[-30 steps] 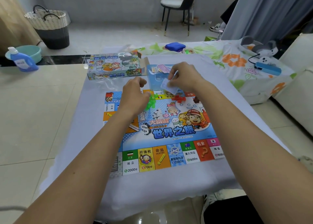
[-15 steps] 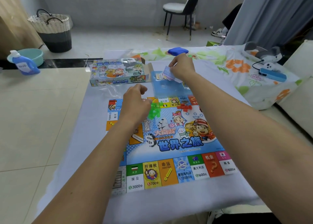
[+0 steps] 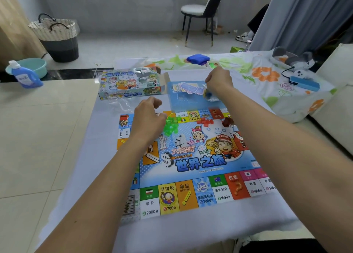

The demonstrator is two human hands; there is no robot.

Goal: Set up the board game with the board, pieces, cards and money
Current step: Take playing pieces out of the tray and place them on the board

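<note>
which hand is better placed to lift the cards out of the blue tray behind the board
Right. The right hand hovers over the blue plastic tray, beside the loose purple cards. The left hand is nearer the translucent green pieces on the colourful game board.
</note>
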